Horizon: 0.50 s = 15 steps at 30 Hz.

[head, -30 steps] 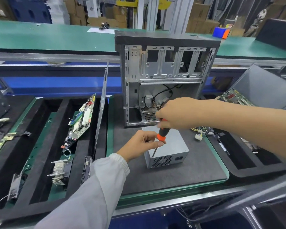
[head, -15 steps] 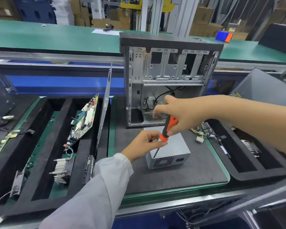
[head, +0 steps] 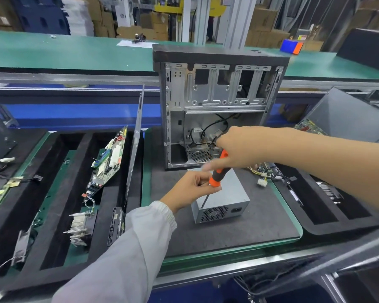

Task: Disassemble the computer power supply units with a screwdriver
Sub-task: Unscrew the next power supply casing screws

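Your right hand [head: 239, 149] is wrapped around the orange-and-black screwdriver [head: 218, 169], shaft angled down to the near top edge of the grey power supply unit [head: 223, 200]. Your left hand [head: 190, 189], fingers curled, pinches at the base of the handle, just above the unit's top. The unit sits on the dark mat [head: 249, 226] under both hands. Beyond your right hand stands the open computer case [head: 217, 95].
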Each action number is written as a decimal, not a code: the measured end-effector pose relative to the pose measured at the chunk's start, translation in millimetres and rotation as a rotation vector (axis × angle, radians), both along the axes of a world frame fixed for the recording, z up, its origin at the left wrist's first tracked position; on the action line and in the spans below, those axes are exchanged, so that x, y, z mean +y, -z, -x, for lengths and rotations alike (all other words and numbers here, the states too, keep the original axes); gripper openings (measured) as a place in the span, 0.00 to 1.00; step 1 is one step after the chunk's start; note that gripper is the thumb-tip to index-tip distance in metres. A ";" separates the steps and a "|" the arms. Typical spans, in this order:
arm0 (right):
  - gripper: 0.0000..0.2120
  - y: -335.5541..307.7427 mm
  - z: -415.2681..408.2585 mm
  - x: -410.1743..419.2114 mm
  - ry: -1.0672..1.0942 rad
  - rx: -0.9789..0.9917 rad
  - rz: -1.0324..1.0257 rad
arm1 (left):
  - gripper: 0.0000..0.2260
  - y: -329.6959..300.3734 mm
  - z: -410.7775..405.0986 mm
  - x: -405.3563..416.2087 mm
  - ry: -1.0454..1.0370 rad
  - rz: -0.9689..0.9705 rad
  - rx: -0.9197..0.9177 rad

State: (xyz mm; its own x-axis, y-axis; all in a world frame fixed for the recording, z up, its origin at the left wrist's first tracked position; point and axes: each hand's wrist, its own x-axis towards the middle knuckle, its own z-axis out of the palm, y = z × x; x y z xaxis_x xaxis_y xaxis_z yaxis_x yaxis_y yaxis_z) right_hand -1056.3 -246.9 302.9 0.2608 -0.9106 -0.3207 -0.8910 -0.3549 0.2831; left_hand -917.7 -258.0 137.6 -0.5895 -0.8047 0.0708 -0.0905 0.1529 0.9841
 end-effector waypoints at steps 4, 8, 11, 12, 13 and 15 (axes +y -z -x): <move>0.11 2.1 -0.6 -2.4 -0.126 -0.033 -0.087 | 0.09 1.1 -2.3 -1.1 -0.004 -0.003 -0.011; 0.28 -12.5 2.6 -0.7 -0.048 -0.126 -0.181 | 0.07 -1.5 -2.9 -1.2 -0.019 0.002 -0.006; 0.30 -6.5 -5.2 2.3 0.083 -0.125 -0.071 | 0.04 -3.1 -1.5 0.2 -0.009 -0.001 -0.031; 0.27 -4.8 -6.6 2.0 0.045 -0.067 -0.035 | 0.04 -3.3 -1.1 0.7 -0.005 -0.011 -0.024; 0.22 -2.0 -6.6 -0.2 -0.031 -0.017 -0.013 | 0.04 -3.6 -1.0 1.1 -0.005 -0.017 -0.014; 0.08 -2.7 -4.2 -2.0 -0.088 -0.028 -0.103 | 0.05 -5.1 -1.4 2.7 -0.011 -0.012 0.002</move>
State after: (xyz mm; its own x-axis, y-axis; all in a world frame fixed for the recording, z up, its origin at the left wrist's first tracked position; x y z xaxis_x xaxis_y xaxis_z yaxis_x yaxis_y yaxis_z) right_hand -1052.1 -248.9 305.7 0.3483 -0.8464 -0.4030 -0.8622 -0.4579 0.2165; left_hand -916.3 -255.3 142.7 -0.5803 -0.8120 0.0626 -0.0902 0.1405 0.9860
